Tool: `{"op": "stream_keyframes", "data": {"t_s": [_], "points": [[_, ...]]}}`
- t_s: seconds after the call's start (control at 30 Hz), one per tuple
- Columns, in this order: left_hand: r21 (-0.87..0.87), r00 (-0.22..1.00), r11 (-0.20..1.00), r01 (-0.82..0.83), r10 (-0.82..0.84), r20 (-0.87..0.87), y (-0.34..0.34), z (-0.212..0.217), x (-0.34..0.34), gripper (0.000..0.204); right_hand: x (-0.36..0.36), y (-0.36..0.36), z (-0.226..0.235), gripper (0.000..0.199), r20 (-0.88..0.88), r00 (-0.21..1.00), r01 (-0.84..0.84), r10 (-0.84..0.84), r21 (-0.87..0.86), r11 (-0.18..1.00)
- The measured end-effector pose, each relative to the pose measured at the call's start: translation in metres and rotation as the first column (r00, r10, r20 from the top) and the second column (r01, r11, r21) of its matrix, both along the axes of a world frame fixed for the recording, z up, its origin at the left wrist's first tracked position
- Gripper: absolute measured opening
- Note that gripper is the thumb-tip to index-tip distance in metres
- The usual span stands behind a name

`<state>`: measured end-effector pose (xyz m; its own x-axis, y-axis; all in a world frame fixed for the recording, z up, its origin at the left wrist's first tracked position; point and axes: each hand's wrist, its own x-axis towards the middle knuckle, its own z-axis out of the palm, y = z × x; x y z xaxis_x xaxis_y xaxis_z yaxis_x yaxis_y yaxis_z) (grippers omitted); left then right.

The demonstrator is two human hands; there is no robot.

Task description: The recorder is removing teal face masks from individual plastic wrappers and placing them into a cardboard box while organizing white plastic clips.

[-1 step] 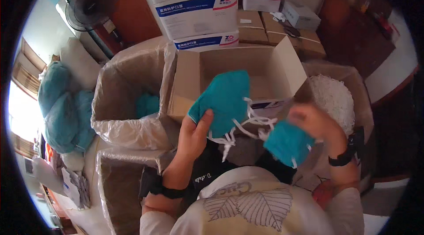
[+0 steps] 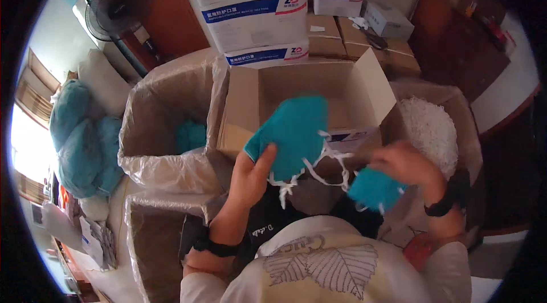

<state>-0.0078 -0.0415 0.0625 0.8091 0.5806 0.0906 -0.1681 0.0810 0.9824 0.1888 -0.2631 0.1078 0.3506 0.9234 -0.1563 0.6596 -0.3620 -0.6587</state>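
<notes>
My left hand (image 2: pixel 250 175) holds a stack of teal face masks (image 2: pixel 293 129) with white ear loops dangling, raised in front of an open cardboard box (image 2: pixel 364 83). My right hand (image 2: pixel 407 166) grips a smaller bunch of teal masks (image 2: pixel 373 189) lower and to the right. White loops (image 2: pixel 327 160) stretch between the two bunches. Both wrists wear black bands.
A plastic-lined box (image 2: pixel 165 126) on the left holds some teal masks (image 2: pixel 191 135). Another lined box (image 2: pixel 156 237) stands at lower left. A box of white loops (image 2: pixel 430 129) is on the right. Stacked white and blue cartons (image 2: pixel 250 15) and a fan (image 2: pixel 119 1) stand behind.
</notes>
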Motion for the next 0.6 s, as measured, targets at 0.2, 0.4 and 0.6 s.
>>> {"op": "stream_keyframes", "data": {"t_s": [0.2,0.4,0.6], "points": [[-0.086,0.986,0.984,0.156,-0.160,-0.049,-0.001,-0.003,-0.002,0.031,-0.027,0.013,0.022,0.008,-0.001,0.986,-0.141,0.165,0.520,0.843],[0.232,0.956,0.928,0.291,-0.275,-0.100,-0.001,0.003,-0.004,0.039,-0.033,0.060,0.020,0.009,0.312,0.948,-0.217,0.055,0.512,0.831],[-0.275,0.992,0.956,-0.101,0.074,-0.107,-0.010,-0.028,-0.006,0.067,-0.040,0.063,-0.016,0.014,-0.099,0.954,0.281,-0.283,0.621,0.732]]}}
